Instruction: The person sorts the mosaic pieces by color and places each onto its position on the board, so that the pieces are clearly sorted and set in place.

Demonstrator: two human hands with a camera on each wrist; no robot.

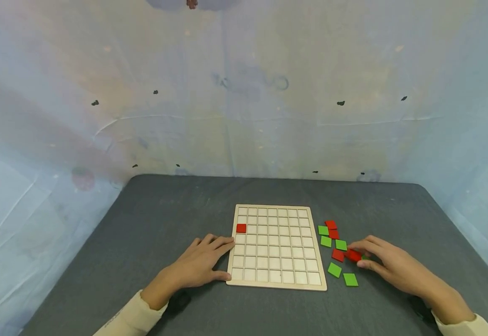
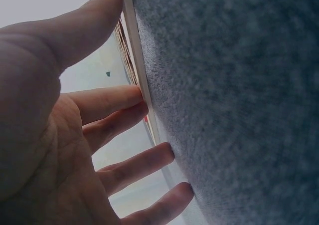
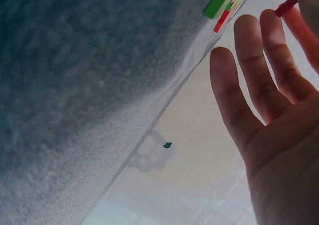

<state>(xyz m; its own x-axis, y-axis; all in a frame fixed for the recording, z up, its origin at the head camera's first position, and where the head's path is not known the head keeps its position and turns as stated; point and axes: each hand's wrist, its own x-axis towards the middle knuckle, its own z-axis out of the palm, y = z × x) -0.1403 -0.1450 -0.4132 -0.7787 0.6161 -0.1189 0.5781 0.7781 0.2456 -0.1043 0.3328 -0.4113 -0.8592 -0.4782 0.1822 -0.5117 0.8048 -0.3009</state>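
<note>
A pale wooden board (image 1: 275, 284) with a grid of square recesses lies on the table, one red tile (image 1: 241, 228) seated near its left edge. My left hand (image 1: 203, 261) rests at that edge, fingers spread and loosely straight; in the left wrist view, thumb and fingertips touch the board's side (image 2: 142, 75). To the right of the board, my right hand (image 1: 388, 263) pinches a red square tile (image 1: 353, 255) between thumb and fingers. The right wrist view shows this held tile (image 3: 286, 4) raised off the table, the other fingers extended. A green tile (image 1: 364, 257) is partly hidden by the hand.
Several loose green and red tiles lie between the board and my right hand, among them a green tile (image 1: 350, 279) nearest me and a red tile (image 1: 330, 225) farthest back. A dark grey cloth covers the table (image 1: 176, 200). Behind hangs a pale patterned curtain (image 1: 244, 93).
</note>
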